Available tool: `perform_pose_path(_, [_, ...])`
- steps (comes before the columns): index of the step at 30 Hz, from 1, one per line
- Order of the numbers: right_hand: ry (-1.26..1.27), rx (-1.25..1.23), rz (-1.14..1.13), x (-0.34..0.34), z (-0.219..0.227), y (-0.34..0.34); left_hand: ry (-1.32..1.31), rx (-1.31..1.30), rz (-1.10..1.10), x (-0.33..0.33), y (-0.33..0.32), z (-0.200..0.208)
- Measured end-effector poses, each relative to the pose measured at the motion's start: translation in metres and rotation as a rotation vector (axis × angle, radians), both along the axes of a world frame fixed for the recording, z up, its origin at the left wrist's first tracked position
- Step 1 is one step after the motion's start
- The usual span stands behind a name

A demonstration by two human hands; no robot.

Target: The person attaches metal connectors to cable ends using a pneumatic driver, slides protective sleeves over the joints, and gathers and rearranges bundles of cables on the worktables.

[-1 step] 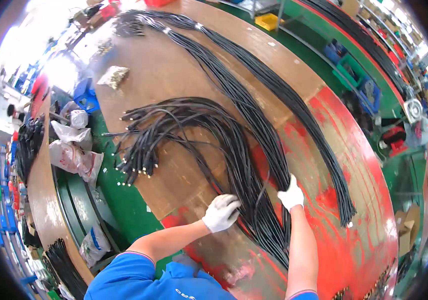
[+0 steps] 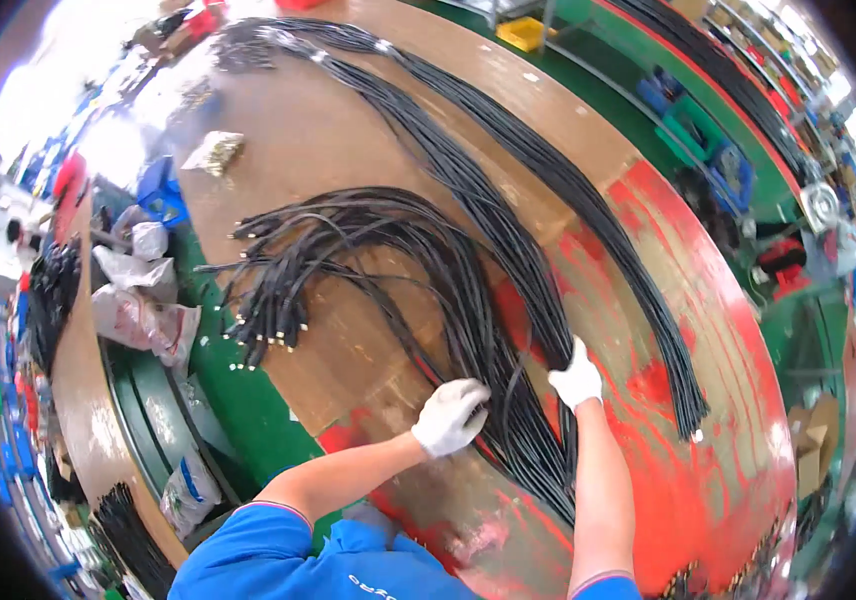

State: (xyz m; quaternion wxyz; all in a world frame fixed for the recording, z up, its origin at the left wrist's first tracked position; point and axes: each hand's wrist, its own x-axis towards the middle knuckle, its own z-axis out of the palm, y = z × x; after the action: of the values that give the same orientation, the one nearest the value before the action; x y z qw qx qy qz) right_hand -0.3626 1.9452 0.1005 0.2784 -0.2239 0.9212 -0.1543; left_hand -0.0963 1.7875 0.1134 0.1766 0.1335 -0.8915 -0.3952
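Note:
Both my hands wear white gloves. My left hand [image 2: 450,418] is closed, fingers curled at the left edge of a thick bundle of black cables [image 2: 463,300], which bends over to the left and ends in a fan of small connectors [image 2: 266,335]. My right hand [image 2: 578,378] wraps round the near part of a long black cable bundle [image 2: 498,225], its thumb pointing up along the cables. Between my hands the two bundles lie against each other and run down toward me. Just what the left fingers grip is partly hidden.
Another long cable bundle [image 2: 618,240] lies apart on the right of the red-smeared table [image 2: 738,400]. A small bag of parts [image 2: 216,152] sits far left on the table. Left of it are plastic bags [image 2: 148,320] and a blue stool [image 2: 161,192]; bins [image 2: 693,130] stand at right.
My left hand has shifted slightly to the right and up. My right hand keeps its hold on the bundle, and the whole view has moved a little.

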Motion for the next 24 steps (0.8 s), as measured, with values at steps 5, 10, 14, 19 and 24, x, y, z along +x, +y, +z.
perform_pose_path(5, [-0.040, -0.036, -0.022, 0.002, -0.004, -0.008, -0.372, 0.622, 0.358, -0.118, 0.022, -0.023])
perform_pose_path(10, [-0.187, -0.128, -0.127, -0.009, -0.024, 0.011, -0.456, 0.357, 0.468, -0.165, 0.051, -0.017])
perform_pose_path(14, [-0.257, -0.216, -0.131, -0.022, -0.030, 0.016, -0.176, 0.002, 0.385, -0.154, 0.081, 0.004])
perform_pose_path(19, [-0.271, -0.240, -0.105, -0.032, -0.039, 0.025, -0.514, 0.715, 0.451, -0.166, 0.098, -0.026])
perform_pose_path(24, [-0.346, -0.364, -0.072, -0.007, -0.023, -0.006, -0.243, 1.368, 0.636, -0.182, 0.063, -0.086])
